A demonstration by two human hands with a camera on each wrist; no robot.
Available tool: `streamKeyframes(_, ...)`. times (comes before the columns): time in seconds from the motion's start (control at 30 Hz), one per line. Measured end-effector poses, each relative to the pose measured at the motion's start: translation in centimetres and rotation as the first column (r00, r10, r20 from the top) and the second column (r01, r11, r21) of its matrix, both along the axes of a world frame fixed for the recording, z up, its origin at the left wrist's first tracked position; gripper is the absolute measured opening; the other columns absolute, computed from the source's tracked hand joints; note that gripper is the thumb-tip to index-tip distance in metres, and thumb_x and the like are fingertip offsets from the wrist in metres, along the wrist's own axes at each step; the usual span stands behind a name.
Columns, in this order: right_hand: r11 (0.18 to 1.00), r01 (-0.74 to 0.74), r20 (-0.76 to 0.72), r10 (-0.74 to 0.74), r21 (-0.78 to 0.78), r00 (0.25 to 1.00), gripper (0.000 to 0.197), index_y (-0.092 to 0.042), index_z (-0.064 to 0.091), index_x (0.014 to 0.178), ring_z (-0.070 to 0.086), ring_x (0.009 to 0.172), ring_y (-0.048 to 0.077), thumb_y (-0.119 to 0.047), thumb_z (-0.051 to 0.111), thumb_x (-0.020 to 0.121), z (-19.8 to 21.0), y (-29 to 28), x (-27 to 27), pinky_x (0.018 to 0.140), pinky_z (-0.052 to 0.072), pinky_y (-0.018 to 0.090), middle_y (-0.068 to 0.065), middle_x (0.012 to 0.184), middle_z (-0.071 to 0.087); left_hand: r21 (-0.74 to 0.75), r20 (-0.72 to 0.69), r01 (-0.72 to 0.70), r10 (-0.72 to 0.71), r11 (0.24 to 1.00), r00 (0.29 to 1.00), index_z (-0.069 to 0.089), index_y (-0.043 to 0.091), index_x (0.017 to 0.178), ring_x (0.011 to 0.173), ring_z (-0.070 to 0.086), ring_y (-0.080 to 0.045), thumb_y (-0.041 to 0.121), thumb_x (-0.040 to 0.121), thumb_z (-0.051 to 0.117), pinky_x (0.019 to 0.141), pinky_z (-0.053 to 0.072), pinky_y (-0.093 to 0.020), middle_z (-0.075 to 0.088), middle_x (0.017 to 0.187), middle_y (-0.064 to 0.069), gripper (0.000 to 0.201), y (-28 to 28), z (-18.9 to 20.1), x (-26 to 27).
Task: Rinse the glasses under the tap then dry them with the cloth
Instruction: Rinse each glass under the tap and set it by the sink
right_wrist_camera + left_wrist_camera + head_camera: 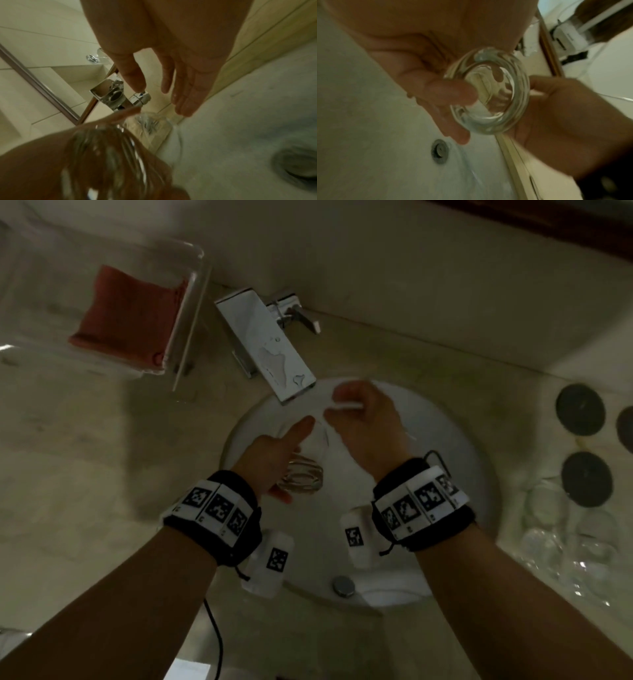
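Note:
My left hand (274, 453) grips a clear glass (303, 477) over the white basin (445, 446), just below the tap spout (270, 347). In the left wrist view my fingers (447, 92) curl round the glass's thick base (488, 92). My right hand (359, 419) hovers just beyond the glass with wet, straight fingers (187, 94) and holds nothing. The right wrist view shows the blurred glass (111, 155) low at the left, with water splashing near its far end. A red cloth (126, 316) lies folded at the back left.
The cloth sits in a clear tray (191, 285) on the beige counter. Several clear glasses (565, 535) and black round coasters (580, 409) stand to the right of the basin. The tap's lever (298, 314) is behind the spout. The drain (300, 166) lies in the basin's bottom.

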State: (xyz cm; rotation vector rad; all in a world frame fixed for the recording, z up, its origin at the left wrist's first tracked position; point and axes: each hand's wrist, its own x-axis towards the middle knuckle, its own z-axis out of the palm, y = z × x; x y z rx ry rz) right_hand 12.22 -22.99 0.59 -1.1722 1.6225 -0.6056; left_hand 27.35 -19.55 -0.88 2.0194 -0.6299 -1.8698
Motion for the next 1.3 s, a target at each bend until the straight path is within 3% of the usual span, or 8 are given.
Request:
streamKeyframes(0.1, 0.990, -0.045, -0.138, 0.064, 0.134, 0.988, 0.043, -0.018, 0.061, 0.120, 0.066, 0.096, 0.015, -0.043, 0.072, 0.087, 0.5, 3.9, -1.7, 0.090, 0.055, 0.036, -0.005, 0.114, 0.065, -0.058, -0.083, 0.037, -0.042, 0.998, 0.996, 0.069, 0.013, 0.109, 0.085, 0.073, -0.023, 0.065, 0.080, 0.065, 0.055, 0.060, -0.033, 0.074, 0.104, -0.005, 0.059, 0.8, 1.3, -1.2)
streamKeyframes(0.23, 0.996, -0.019, -0.091, 0.027, 0.090, 0.995, 0.052, -0.020, 0.057, 0.126, 0.067, 0.092, 0.010, -0.036, 0.079, 0.081, 3.6, 8.2, -5.3, 0.077, 0.057, 0.027, -0.008, 0.115, 0.063, -0.291, -0.106, 0.120, -0.157, 0.949, 0.982, 0.066, 0.018, 0.106, 0.076, 0.070, -0.013, 0.037, 0.076, 0.083, 0.060, 0.060, -0.029, 0.070, 0.098, 0.000, 0.039, 2.1, 2.6, -4.3)
streamKeyframes(0.4, 0.993, 0.089, -0.254, -0.106, -0.076, 0.961, 0.090, -0.022, 0.046, 0.140, 0.061, 0.109, 0.016, -0.043, 0.090, 0.064, 5.9, 14.8, -8.8, 0.090, 0.057, 0.040, -0.005, 0.129, 0.054, -0.551, -0.075, 0.383, -0.502, 0.741, 0.862, 0.060, 0.030, 0.109, 0.096, 0.071, -0.009, 0.037, 0.053, 0.090, 0.081, 0.058, -0.032, 0.066, 0.109, 0.001, 0.064, 4.7, 3.5, -8.9)
streamKeyframes(0.53, 0.957, 0.198, -0.323, -0.260, -0.213, 0.910, 0.087, -0.021, 0.047, 0.138, 0.058, 0.110, 0.013, -0.043, 0.089, 0.066, 7.0, 20.3, -10.8, 0.090, 0.056, 0.037, -0.005, 0.130, 0.051, -0.652, -0.052, 0.476, -0.662, 0.590, 0.748, 0.059, 0.037, 0.107, 0.100, 0.069, -0.007, 0.039, 0.049, 0.089, 0.078, 0.058, -0.025, 0.068, 0.104, 0.011, 0.065, 7.5, 4.4, -12.0)
streamKeyframes(0.77, 0.909, 0.259, -0.320, -0.364, -0.325, 0.875, 0.073, -0.012, 0.052, 0.128, 0.058, 0.097, 0.011, -0.032, 0.086, 0.067, 4.7, 29.1, -11.6, 0.079, 0.053, 0.023, 0.000, 0.119, 0.054, -0.696, 0.149, 0.635, -0.798, 0.335, 0.584, 0.056, 0.027, 0.113, 0.099, 0.063, -0.004, 0.023, 0.056, 0.095, 0.076, 0.049, -0.013, 0.064, 0.106, 0.015, 0.069, 14.0, 3.2, -13.8)
streamKeyframes(1.0, 0.915, 0.253, -0.315, -0.352, -0.316, 0.881, 0.071, -0.013, 0.050, 0.125, 0.059, 0.099, 0.018, -0.034, 0.079, 0.063, 0.4, 34.6, -11.6, 0.081, 0.056, 0.033, 0.002, 0.116, 0.055, -0.654, 0.128, 0.637, -0.770, 0.409, 0.625, 0.058, 0.037, 0.117, 0.107, 0.062, -0.003, 0.036, 0.051, 0.091, 0.082, 0.053, -0.018, 0.065, 0.116, 0.012, 0.074, 19.9, 0.8, -13.5)
streamKeyframes(1.13, 0.887, 0.261, -0.298, -0.385, -0.381, 0.874, 0.068, -0.017, 0.045, 0.122, 0.060, 0.096, 0.022, -0.040, 0.072, 0.064, -0.9, 36.1, -12.5, 0.077, 0.057, 0.041, 0.004, 0.112, 0.055, -0.670, 0.189, 0.625, -0.723, 0.400, 0.665, 0.058, 0.039, 0.126, 0.116, 0.060, -0.004, 0.039, 0.053, 0.091, 0.096, 0.055, -0.035, 0.065, 0.122, 0.016, 0.080, 22.0, -0.2, -14.1)
streamKeyframes(1.3, 0.901, 0.228, -0.340, -0.360, -0.370, 0.869, 0.072, -0.016, 0.043, 0.122, 0.059, 0.094, 0.023, -0.032, 0.075, 0.060, -1.0, 36.6, -13.0, 0.074, 0.058, 0.041, 0.005, 0.113, 0.053, -0.655, 0.217, 0.644, -0.717, 0.396, 0.662, 0.056, 0.041, 0.129, 0.116, 0.059, -0.004, 0.034, 0.056, 0.091, 0.099, 0.052, -0.037, 0.064, 0.123, 0.016, 0.081, 23.0, -0.3, -14.7)
